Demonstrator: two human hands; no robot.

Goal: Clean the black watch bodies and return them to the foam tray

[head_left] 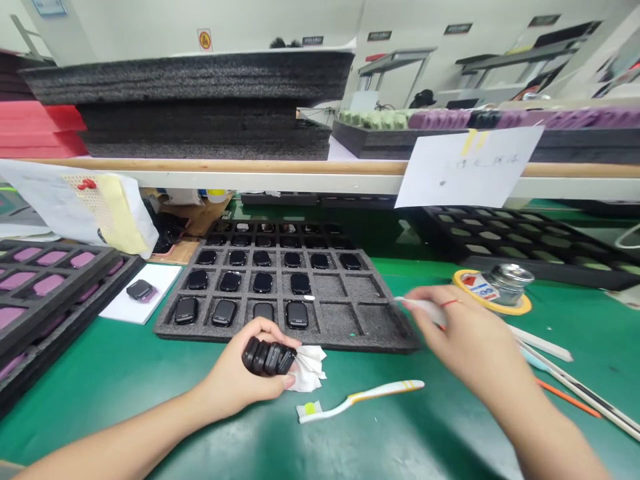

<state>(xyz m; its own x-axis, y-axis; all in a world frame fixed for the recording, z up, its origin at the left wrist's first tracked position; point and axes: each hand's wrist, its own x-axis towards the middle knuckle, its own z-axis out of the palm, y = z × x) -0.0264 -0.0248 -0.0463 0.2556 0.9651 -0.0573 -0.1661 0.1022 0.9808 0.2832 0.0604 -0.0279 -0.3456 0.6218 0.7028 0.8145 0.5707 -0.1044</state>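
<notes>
My left hand [253, 367] is closed around a row of several black watch bodies [270, 357], held side by side. A crumpled white wipe [309, 369] sticks out beyond its fingertips. My right hand [463, 333], a little blurred, pinches a slim white item [425, 308] whose kind I cannot make out, above the right edge of a black foam tray [350, 340]. Watch bodies with dark glossy faces [263, 283] fill many of the tray's pockets; several pockets at the front right hold none. Between my hands, a white and yellow toothbrush [360, 399] lies on the green mat.
A glass bottle with a metal top [510, 283] stands on a yellow-rimmed base at right, near thin sticks [580, 387]. At left, a black watch body [140, 289] rests on white paper beside foam trays [75, 293] of purple pieces. A shelf [300, 179] crosses above.
</notes>
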